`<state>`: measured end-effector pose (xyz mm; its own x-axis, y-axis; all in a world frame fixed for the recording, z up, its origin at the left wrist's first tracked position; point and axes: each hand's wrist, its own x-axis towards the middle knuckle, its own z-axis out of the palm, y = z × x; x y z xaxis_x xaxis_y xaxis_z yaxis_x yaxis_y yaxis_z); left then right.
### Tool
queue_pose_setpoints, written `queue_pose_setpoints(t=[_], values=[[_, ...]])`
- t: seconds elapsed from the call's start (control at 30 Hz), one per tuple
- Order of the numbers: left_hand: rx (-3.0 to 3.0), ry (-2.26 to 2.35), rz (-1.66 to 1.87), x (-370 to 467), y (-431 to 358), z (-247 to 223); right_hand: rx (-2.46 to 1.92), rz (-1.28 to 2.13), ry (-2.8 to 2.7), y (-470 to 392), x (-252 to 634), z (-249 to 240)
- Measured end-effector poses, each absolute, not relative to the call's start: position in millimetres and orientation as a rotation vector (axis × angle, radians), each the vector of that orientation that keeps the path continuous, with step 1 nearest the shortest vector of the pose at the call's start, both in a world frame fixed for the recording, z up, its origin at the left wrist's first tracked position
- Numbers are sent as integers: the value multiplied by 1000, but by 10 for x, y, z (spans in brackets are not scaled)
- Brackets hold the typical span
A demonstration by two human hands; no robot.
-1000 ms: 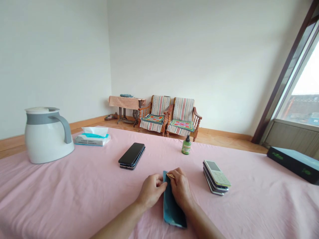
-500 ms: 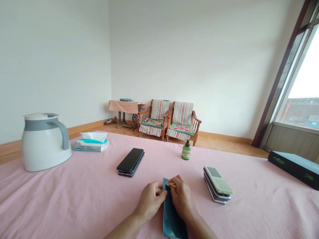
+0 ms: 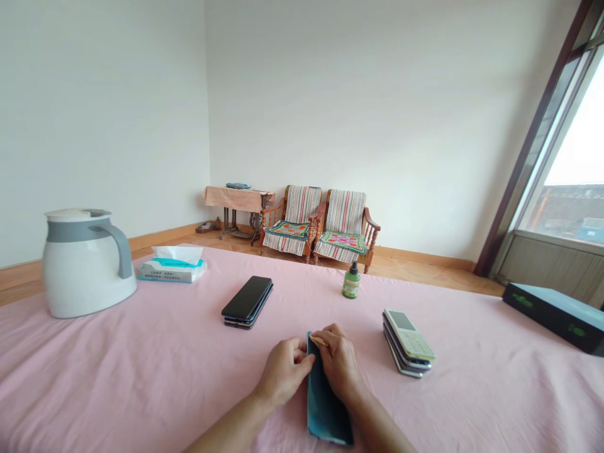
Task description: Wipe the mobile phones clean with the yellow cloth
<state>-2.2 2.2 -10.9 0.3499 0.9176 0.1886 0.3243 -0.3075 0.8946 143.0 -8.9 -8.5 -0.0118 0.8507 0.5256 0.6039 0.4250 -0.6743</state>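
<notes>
phone (image 3: 327, 409) runs near-to-far, left hand (image 3: 284, 371) curled at its left edge, grip unclear, right hand (image 3: 340, 363) pinching tan cloth (image 3: 319, 340) up far end

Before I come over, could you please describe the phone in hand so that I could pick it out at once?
On the pink cloth, find the black-topped phone stack and the white-topped phone stack. Between them and nearer the viewer, the phone lies with the left hand at its left edge and the right hand over it. Its blue face sets it apart from both stacks.
</notes>
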Motion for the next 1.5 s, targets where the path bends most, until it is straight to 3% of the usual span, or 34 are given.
queue_pose_setpoints(t=[1.5], values=[[1751,947,871,-15,9,-37,-1249,360,-1835,-196,1541,-17]])
